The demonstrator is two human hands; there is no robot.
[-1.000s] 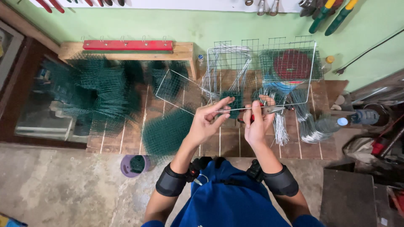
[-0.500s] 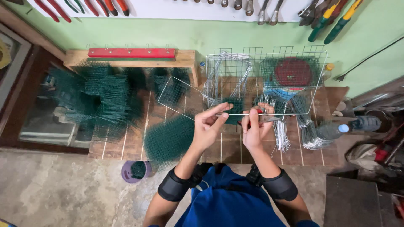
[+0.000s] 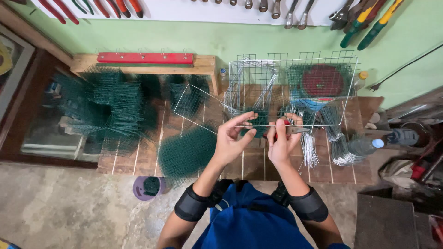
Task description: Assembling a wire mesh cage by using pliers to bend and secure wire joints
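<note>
We see dark green mesh pieces [image 3: 108,110] with a fine square grid pattern at the left, and one more green sheet [image 3: 184,152] at centre. The wire cage [image 3: 295,87] shows a silvery open grid. A red disc [image 3: 323,80] sits upper right, a red bar [image 3: 145,58] upper left. The wall [image 3: 230,39] is pale green, the cup [image 3: 146,188] purple.
</note>
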